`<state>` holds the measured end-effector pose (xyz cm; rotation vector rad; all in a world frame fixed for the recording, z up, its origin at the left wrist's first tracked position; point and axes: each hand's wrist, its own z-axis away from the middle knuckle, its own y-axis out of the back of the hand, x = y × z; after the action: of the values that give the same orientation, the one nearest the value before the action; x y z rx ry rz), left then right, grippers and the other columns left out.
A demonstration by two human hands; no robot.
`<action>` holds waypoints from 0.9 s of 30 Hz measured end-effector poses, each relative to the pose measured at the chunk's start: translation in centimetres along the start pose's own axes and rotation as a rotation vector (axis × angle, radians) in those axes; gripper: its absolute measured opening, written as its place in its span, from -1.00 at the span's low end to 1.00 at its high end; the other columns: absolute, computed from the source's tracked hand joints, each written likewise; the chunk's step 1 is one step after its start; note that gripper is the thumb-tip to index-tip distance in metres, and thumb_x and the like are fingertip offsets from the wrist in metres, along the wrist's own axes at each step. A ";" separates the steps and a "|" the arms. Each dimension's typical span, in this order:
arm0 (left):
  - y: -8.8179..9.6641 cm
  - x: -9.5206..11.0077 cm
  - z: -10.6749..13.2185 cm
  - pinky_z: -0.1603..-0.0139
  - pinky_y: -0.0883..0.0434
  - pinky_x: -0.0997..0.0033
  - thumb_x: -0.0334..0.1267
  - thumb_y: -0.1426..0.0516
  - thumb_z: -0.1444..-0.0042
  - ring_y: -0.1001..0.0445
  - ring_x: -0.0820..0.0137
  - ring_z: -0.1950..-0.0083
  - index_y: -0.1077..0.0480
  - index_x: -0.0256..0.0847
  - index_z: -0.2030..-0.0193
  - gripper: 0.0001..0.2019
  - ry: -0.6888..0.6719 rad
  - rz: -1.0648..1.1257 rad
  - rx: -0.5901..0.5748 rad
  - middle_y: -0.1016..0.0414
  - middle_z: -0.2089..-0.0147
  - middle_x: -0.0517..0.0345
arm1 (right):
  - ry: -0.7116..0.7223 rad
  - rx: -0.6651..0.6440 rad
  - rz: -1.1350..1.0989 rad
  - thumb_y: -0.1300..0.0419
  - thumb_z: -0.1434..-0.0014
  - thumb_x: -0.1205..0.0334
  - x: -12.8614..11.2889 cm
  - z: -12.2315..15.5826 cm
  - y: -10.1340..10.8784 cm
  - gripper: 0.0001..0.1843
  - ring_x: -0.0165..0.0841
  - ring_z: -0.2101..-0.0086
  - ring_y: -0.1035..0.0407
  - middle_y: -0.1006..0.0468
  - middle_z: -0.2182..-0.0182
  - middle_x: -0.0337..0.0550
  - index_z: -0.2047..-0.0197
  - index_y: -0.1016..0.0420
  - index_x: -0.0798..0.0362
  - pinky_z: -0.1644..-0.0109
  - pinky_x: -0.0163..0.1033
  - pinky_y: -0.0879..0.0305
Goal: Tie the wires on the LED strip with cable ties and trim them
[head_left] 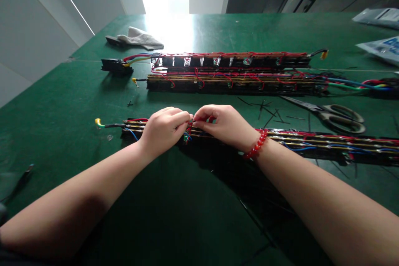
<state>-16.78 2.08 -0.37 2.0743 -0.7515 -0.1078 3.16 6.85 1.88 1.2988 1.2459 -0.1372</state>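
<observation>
A long black assembly with gold bars and red and blue wires lies crosswise on the green table. Over its left part, my left hand is closed in a pinch, fingertips at a small green part. My right hand, with a red bead bracelet at the wrist, also pinches there, its fingertips nearly meeting the left ones. Whatever sits between the fingers is too small to make out. From the assembly's left end runs a short black lead with a yellow-capped connector.
Two similar wired assemblies lie behind. Scissors rest at right, beside several thin black strips. A grey cloth is at the far left of the table; plastic bags lie far right. A dark pen-like tool is at left.
</observation>
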 end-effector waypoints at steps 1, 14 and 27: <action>0.0 0.0 0.0 0.18 -0.45 0.43 -0.37 -0.09 -0.29 -0.58 0.40 0.25 -0.56 -0.18 0.31 -0.78 -0.005 -0.001 0.001 -0.67 0.27 0.14 | 0.000 -0.001 0.001 -0.31 -0.15 0.34 0.0 0.0 0.0 -0.96 -0.43 0.40 -0.47 -0.64 0.41 -0.26 0.34 -0.61 0.04 0.26 -0.30 -0.36; 0.2 0.0 0.0 0.15 -0.46 0.40 -0.37 -0.09 -0.30 -0.57 0.38 0.24 -0.55 -0.19 0.26 -0.80 -0.056 0.029 0.017 -0.66 0.27 0.12 | 0.016 -0.003 -0.004 -0.31 -0.17 0.33 0.1 0.1 -0.1 -0.97 -0.44 0.41 -0.45 -0.63 0.42 -0.25 0.33 -0.59 0.06 0.29 -0.31 -0.32; 0.4 0.4 -0.1 0.16 -0.46 0.40 -0.31 -0.12 -0.30 -0.58 0.39 0.26 -0.53 -0.22 0.23 -0.85 -0.067 0.107 0.030 -0.65 0.28 0.12 | 0.021 0.002 -0.012 -0.30 -0.18 0.28 0.2 0.2 -0.1 -0.92 -0.45 0.42 -0.41 -0.57 0.43 -0.25 0.35 -0.51 0.07 0.31 -0.33 -0.27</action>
<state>-16.62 1.82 0.09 2.0629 -0.9087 -0.1068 3.25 6.76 1.63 1.2974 1.2725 -0.1335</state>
